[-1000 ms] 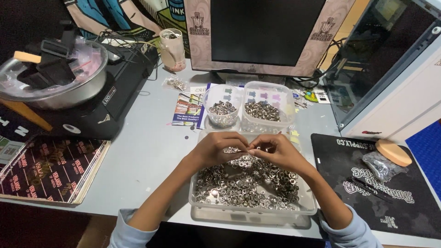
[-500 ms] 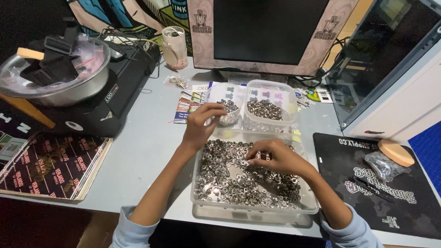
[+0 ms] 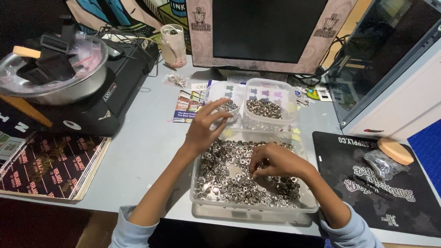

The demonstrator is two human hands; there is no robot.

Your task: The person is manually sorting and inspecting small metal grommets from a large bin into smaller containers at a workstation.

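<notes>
Right now, left to right across the desk:
Far left: a steel bowl under a clear lid sits on a black machine, untouched.
Left hand: the left hand hovers at the near rim of the left small tub, fingers loosely spread; whether it pinches a piece, I cannot tell.
Left small tub: a shallow heap of silver metal snap parts lies in it, far from full.
Right small tub: the right small tub beside it holds a thicker dark layer of similar pieces.
Big tray: the clear plastic tray nearest the person is well stocked with mixed metal pieces.
Right hand: the right hand is down in the tray, fingertips curled onto the pile, seemingly nipping a small piece.
Progress: judging by the heaps, some sorting is done, and much more remains in the tray.
Far right: a black mat carries a small bag of parts.
</notes>
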